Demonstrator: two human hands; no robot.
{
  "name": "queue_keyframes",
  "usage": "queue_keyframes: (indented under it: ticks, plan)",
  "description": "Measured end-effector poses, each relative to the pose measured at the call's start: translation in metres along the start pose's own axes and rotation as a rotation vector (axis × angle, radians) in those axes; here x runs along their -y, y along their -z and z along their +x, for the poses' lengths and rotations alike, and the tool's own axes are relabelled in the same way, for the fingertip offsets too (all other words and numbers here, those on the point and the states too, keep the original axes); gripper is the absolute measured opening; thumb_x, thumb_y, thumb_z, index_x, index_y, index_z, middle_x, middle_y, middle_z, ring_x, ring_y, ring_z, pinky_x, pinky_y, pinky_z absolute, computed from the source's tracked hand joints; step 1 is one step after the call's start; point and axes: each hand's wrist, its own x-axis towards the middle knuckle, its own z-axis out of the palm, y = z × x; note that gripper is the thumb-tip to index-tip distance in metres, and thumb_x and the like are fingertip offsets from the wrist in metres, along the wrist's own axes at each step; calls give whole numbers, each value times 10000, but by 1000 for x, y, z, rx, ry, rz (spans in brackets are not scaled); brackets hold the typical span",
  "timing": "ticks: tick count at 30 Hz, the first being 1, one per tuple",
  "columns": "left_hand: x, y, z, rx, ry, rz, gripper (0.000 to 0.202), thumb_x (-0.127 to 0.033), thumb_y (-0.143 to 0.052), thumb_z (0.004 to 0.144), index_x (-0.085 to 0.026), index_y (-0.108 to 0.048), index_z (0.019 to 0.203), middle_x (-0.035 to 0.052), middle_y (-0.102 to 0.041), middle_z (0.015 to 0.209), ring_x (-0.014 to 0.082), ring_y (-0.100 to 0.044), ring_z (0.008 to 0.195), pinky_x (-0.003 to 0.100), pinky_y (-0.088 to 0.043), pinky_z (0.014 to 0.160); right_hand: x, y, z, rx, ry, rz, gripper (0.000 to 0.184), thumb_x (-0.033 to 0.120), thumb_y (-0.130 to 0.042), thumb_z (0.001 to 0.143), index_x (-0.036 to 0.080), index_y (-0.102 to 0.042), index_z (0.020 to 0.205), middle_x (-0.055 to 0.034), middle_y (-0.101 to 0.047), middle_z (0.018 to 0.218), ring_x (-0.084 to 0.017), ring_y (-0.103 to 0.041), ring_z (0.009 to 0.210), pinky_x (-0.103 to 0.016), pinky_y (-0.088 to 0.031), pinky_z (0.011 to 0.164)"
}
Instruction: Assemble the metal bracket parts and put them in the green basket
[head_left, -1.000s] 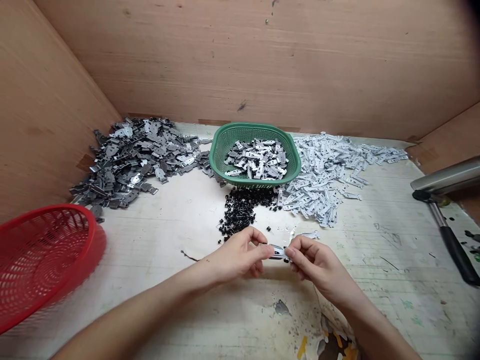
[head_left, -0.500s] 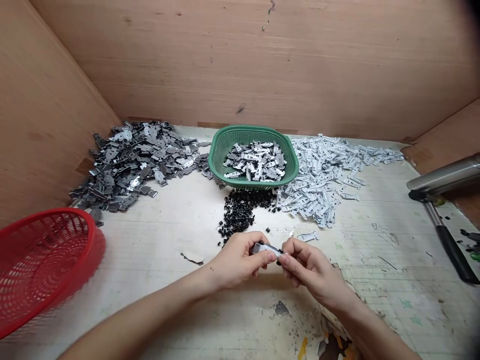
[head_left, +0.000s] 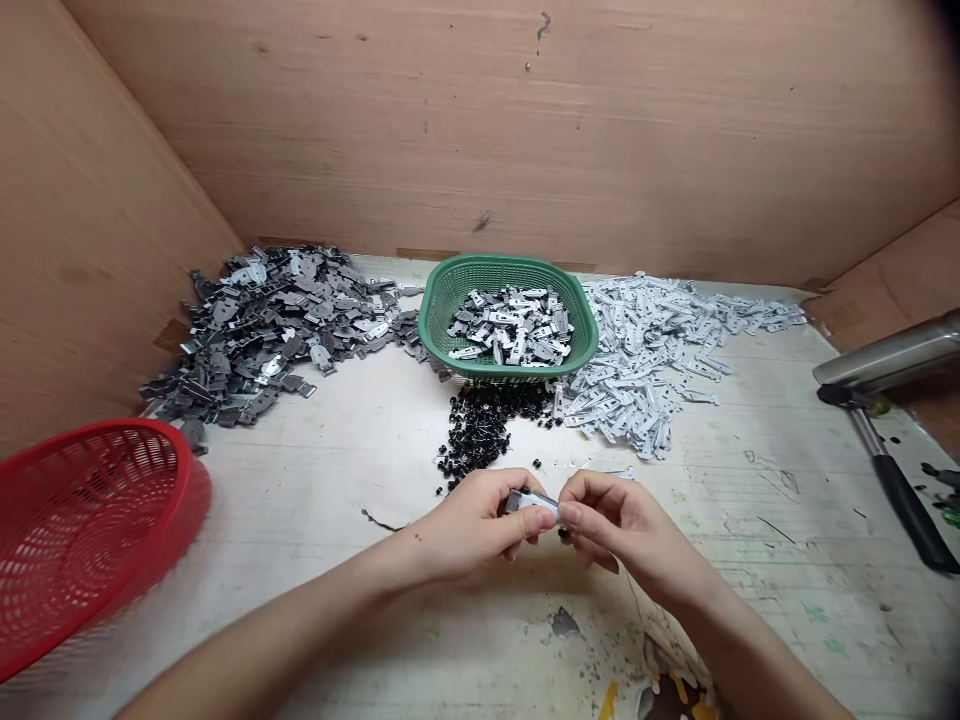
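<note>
My left hand [head_left: 484, 522] pinches a small silver metal clip [head_left: 529, 502] between thumb and fingers, its grey end showing toward the left. The fingertips of my right hand [head_left: 631, 530] are closed on the clip's other end and cover most of it. A small black piece [head_left: 564, 533] shows just under the right fingertips; whether it is joined to the clip I cannot tell. Just beyond my hands lies a heap of small black parts [head_left: 474, 435]. One loose white metal strip [head_left: 621, 473] is partly hidden behind my right hand.
A green basket [head_left: 510, 372] holds assembled-looking metal pieces. Dark grey metal plates [head_left: 262, 330] are piled left of it, white metal strips [head_left: 637, 350] right. A red basket [head_left: 196, 480] stands at left. A black-handled tool [head_left: 911, 510] and a metal tube [head_left: 892, 350] lie at right.
My right hand has shifted slightly left and closer around the clip's end, covering more of the loose strip behind. The clip stays in my left hand.
</note>
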Motion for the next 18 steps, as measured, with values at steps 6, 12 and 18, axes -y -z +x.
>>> queue_keyframes:
  ticks: [6, 12, 18]
  plan:
    - [-1, -3, 0, -7, 3, -42, 257, -416, -514, 826, -166, -561, 862, -40, -490, 620, 76, -444, 514, 195, -333, 477, 0, -9, -1, -73, 62, -52, 252, 409, -529, 869, 174, -512, 780, 41, -437, 605, -71, -404, 515, -188, -302, 447]
    - [0, -2, 0, -52, -1, -24, 236, -395, -512, 830, -165, -559, 858, -26, -510, 648, 77, -444, 518, 196, -331, 486, -2, -5, -2, -65, 135, -191, 277, 417, -447, 912, 173, -524, 805, 27, -453, 617, -86, -414, 543, -209, -331, 489]
    - [-1, 2, 1, -71, -16, -18, 209, -380, -503, 838, -173, -534, 822, -39, -497, 630, 79, -430, 517, 196, -330, 491, 1, -1, -5, 63, 64, -96, 243, 408, -518, 884, 166, -528, 880, 16, -496, 678, -83, -429, 560, -211, -344, 509]
